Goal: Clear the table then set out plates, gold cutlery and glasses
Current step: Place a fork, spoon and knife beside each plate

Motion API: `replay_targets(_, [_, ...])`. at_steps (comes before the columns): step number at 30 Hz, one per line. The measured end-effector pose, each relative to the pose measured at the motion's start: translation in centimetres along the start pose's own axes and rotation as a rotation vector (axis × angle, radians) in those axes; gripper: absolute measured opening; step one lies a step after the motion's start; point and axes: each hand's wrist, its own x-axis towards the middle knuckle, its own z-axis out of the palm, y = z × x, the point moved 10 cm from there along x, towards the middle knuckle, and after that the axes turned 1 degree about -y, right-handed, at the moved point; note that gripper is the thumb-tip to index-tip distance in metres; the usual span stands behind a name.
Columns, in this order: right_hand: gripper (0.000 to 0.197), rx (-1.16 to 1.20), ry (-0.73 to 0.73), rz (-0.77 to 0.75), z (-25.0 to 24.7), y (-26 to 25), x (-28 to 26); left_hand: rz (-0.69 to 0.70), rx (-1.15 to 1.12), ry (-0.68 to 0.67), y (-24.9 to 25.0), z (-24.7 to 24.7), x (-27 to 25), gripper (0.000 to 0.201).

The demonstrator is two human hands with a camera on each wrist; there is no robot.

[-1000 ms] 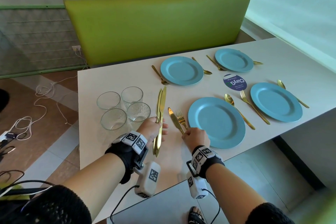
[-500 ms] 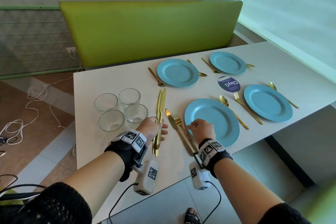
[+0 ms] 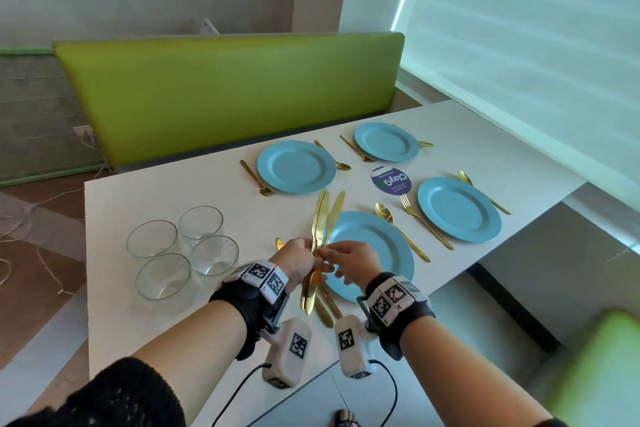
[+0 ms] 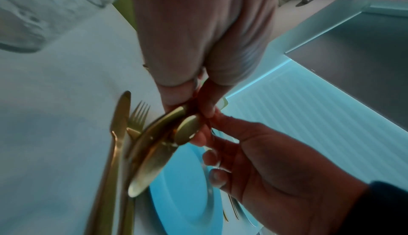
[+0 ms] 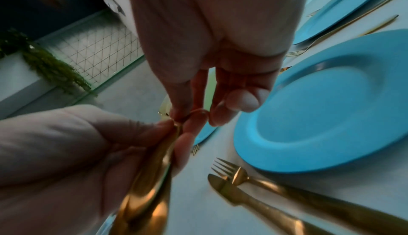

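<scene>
My left hand (image 3: pixel 304 255) grips a bundle of gold knives (image 3: pixel 320 218) by their handles, blades pointing up and away over the near blue plate (image 3: pixel 377 246). My right hand (image 3: pixel 329 258) meets it and pinches one knife of the bundle between thumb and fingertips. The right wrist view shows that pinch on the gold knives (image 5: pixel 152 177) held by my left hand (image 5: pixel 66 142). A laid gold knife (image 4: pixel 117 134) and fork (image 4: pixel 138 115) lie on the table left of the near plate (image 4: pixel 183 186), partly hidden under my hands in the head view.
Several clear glasses (image 3: pixel 181 250) stand grouped at the table's left. Three more blue plates (image 3: pixel 296 166) with gold forks and spoons sit farther out, around a round purple coaster (image 3: pixel 390 181). A green bench back (image 3: pixel 225 90) lines the far edge.
My right hand left the laid knife and fork and came up to the bundle. My left hand moved right with the knives, over the near plate's left rim.
</scene>
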Motion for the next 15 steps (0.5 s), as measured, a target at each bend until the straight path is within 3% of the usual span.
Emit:
replay_targets(3, [0.007,0.107,0.026,0.045,-2.1,0.9,1.2,-0.005,-0.008,-0.009,0.7,1.6,1.6,0.016])
replay_targets(8, [0.02,0.234,0.065,0.118,-6.7,2.5,4.5,-0.01,0.002,0.031,2.7,3.9,4.8,0.009])
replay_targets(15, [0.025,-0.135,0.145,0.112,-16.7,5.4,9.8,-0.021,0.029,0.136,5.3,5.8,10.1,0.018])
